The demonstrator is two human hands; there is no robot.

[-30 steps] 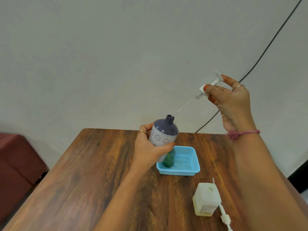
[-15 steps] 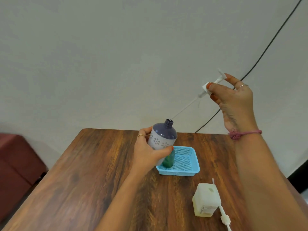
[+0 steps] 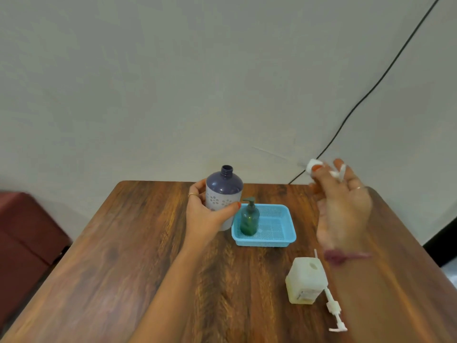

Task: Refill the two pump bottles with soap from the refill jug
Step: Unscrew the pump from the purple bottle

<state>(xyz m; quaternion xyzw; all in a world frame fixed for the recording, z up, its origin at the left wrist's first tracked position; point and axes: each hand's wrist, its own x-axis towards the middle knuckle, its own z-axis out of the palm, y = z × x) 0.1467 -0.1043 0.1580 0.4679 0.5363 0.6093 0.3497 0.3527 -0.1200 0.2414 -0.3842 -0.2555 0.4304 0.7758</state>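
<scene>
The left hand was wrapped round the purple-topped, white-bodied plastic pump bottle, thumb across its front, steadying it upright on the brown wooden bench just left of the light blue mesh plastic tray. Its threaded neck stood open, presumably so that soap could be poured in. The small green pump bottle stood inside the tray with its pump still fitted, so by my reading it had not been opened. The square translucent refill jug sat on the bench nearer the person, well apart from both bottles, with a loose white pump head lying against its right side.

The right hand was raised to the right of the tray, pinching the white pump taken off the purple bottle. Motion blur smeared this hand, so the grip looked like fingertips closed on the pump collar, though I could not tell exactly which fingers bore it.

Compared with half a second earlier, the purple bottle had come down from a tilted, lifted position to stand on the bench, and the right hand had dropped lower. The dip tube, whose tip had been just above the bottle's mouth, was now well clear of it and showed only as a faint streak. The likely next step was setting the pump down and reaching for the jug.
</scene>
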